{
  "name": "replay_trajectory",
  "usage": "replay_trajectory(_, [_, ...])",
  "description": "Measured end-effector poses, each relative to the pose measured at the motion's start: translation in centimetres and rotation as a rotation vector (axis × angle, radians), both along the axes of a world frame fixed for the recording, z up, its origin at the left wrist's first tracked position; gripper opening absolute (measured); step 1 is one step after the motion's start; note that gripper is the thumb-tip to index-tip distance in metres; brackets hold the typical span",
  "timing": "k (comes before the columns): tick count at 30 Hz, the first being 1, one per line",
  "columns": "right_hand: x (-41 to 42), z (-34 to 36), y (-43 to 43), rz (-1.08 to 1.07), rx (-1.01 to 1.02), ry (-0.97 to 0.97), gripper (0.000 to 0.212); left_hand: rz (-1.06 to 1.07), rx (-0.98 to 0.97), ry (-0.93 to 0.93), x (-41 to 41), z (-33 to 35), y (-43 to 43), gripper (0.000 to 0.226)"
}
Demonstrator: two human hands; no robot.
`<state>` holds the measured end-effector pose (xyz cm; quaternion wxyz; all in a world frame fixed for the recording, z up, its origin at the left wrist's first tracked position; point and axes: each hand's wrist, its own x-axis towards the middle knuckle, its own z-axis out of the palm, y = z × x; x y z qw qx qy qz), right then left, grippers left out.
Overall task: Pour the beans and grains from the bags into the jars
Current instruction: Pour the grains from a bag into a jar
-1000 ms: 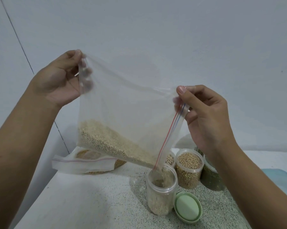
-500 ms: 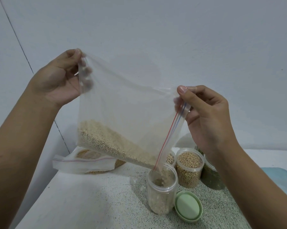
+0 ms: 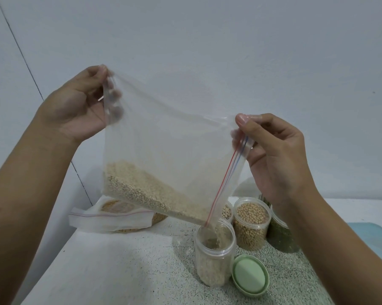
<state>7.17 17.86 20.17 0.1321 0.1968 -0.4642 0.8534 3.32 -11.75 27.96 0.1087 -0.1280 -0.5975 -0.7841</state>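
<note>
Bag (image 3: 163, 139) of pale grain (image 3: 146, 190) hangs tilted in the air. Left hand (image 3: 80, 106) pinches its upper corner, right hand (image 3: 273, 155) pinches the zip edge. Low open corner is just over the open jar (image 3: 214, 260), partly full, w/ grain falling in. Green lid (image 3: 249, 275) lies beside it on the speckled counter (image 3: 119, 271). Behind: jar of yellow beans (image 3: 251, 223), dark green jar (image 3: 280, 236) & a half-hidden jar (image 3: 227, 211), seemingly pale beans. Far left, second zip bag (image 3: 119, 219) lies flat w/ brownish grain.

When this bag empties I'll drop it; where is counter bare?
Bare speckled counter lies left of the clear jar being filled, in front of the folded plastic bag. Crowded right: round green lid, clear soybean jar, dark green bean jar.
</note>
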Motion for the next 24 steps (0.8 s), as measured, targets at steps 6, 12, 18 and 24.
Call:
replay_trajectory(6, [-0.05, 0.01, -0.01, 0.004, -0.005, 0.003, 0.007, -0.003, -0.007, 0.004, -0.08, -0.05, 0.01, 0.037])
replay_trajectory(12, [-0.17, -0.17, 0.04, 0.005, -0.017, -0.013, 0.007, 0.005, -0.01, 0.0, -0.18, -0.04, 0.02, 0.033])
replay_trajectory(18, [-0.19, 0.02, 0.0, 0.002, -0.01, -0.011, 0.008, 0.005, 0.002, 0.001, -0.13, -0.01, -0.03, 0.029])
replay_trajectory(24, [-0.2, 0.16, -0.05, 0.011, -0.015, -0.01, 0.009, 0.02, -0.005, 0.0, -0.15, 0.18, -0.05, 0.031])
